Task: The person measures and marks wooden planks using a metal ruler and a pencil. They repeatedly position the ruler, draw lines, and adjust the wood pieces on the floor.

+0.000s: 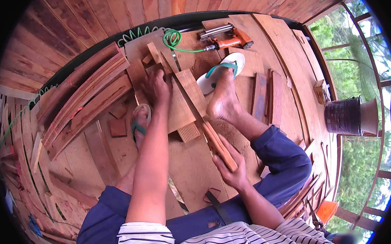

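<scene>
My right hand [232, 166] is wrapped around the wooden handle of a hand saw [219, 143]. The saw's long, thin blade slants away to the upper left, across a pale wooden block [181, 107]; its teeth do not show. Left of the blade, my left hand [158, 88] grips the block with bent fingers, some of them hidden from view. Small wooden pieces [152, 54] lie just beyond that hand. My feet, in white sandals with teal straps [223, 70], rest on either side of the block.
An orange nail gun [233, 39] with a coiled green air hose [172, 38] lies at the far side. Curved reddish boards [87, 94] are stacked at left. Short planks [274, 96] lie beyond my right leg. A dark bucket [343, 117] stands at the right edge.
</scene>
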A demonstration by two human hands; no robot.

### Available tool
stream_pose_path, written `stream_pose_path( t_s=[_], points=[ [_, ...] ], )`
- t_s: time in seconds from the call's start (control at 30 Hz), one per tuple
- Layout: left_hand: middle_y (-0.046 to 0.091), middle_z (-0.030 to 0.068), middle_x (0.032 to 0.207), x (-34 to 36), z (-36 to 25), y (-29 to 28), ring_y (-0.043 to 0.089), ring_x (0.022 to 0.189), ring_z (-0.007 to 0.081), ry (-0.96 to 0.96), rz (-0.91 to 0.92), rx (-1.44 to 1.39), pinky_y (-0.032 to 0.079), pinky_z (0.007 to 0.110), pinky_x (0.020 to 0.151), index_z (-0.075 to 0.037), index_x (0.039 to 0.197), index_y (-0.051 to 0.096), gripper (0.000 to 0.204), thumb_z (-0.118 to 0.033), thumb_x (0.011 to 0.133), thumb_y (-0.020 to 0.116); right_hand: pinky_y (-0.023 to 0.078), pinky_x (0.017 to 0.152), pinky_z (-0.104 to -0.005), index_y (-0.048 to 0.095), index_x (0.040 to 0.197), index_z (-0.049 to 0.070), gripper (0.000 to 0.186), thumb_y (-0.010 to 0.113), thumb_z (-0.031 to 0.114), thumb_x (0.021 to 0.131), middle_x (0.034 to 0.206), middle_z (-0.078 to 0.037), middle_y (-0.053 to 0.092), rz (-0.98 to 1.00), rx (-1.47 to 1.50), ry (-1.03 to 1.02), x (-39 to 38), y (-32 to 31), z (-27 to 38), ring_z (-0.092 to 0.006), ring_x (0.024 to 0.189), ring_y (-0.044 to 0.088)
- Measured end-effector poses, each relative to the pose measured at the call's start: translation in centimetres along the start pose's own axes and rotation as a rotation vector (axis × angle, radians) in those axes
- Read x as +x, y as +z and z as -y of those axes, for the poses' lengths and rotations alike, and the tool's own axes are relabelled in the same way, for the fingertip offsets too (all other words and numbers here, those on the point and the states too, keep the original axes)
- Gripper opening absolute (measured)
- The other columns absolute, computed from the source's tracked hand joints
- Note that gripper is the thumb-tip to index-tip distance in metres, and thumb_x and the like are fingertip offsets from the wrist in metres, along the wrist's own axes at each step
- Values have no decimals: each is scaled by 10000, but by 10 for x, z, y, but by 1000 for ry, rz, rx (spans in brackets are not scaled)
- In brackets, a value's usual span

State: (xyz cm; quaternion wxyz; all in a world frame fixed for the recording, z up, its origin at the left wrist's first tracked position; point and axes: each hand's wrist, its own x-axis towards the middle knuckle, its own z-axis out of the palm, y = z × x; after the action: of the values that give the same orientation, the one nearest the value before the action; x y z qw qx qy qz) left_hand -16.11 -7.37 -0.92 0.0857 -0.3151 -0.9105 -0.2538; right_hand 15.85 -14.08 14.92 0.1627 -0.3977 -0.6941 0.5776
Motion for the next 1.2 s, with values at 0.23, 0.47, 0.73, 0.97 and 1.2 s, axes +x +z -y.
stream_pose_path(
  t_s=[0.23, 0.47, 0.73, 0.97, 1.2],
  points=[
    [681, 83, 1184, 4, -11, -6, 581, 1205, 358, -55, 144, -49, 403, 606, 1006, -142, 1064, 654, 278, -378, 927, 706, 497, 1016, -307, 486, 1501, -44, 607, 718, 70, 951, 1293, -195, 700, -55, -55, -117, 16, 2, -6, -178, 1188, 670],
    [678, 104, 1193, 2, -2, 12, 588, 1206, 382, 16, -122, -23, 409, 635, 1004, -158, 1073, 661, 264, -383, 938, 689, 496, 1004, -302, 472, 1497, -59, 604, 708, 78, 959, 1245, -193, 713, -51, 51, -179, 67, 17, -11, -145, 1150, 661],
    [674, 100, 1113, 4, -7, -4, 602, 1157, 377, 0, 67, -24, 427, 610, 954, -146, 1019, 650, 247, -379, 945, 690, 498, 1060, -337, 478, 1510, -28, 604, 688, 20, 946, 1438, -217, 617, -24, -26, -139, 14, 1, -14, -247, 1312, 627],
    [668, 99, 1085, 9, 6, -1, 602, 1135, 375, 31, 77, -39, 421, 599, 949, -134, 1015, 642, 244, -361, 939, 686, 505, 1033, -321, 465, 1527, -19, 641, 712, 28, 937, 1358, -181, 679, -62, -59, -196, 19, 13, -23, -221, 1241, 662],
    [663, 105, 1068, -1, -18, -7, 597, 1123, 375, 14, 34, -33, 426, 592, 937, -113, 985, 638, 247, -350, 934, 686, 517, 1004, -321, 481, 1501, -30, 610, 710, 57, 942, 1318, -234, 674, -68, 11, -110, 46, 18, -18, -208, 1196, 689]
  ],
)
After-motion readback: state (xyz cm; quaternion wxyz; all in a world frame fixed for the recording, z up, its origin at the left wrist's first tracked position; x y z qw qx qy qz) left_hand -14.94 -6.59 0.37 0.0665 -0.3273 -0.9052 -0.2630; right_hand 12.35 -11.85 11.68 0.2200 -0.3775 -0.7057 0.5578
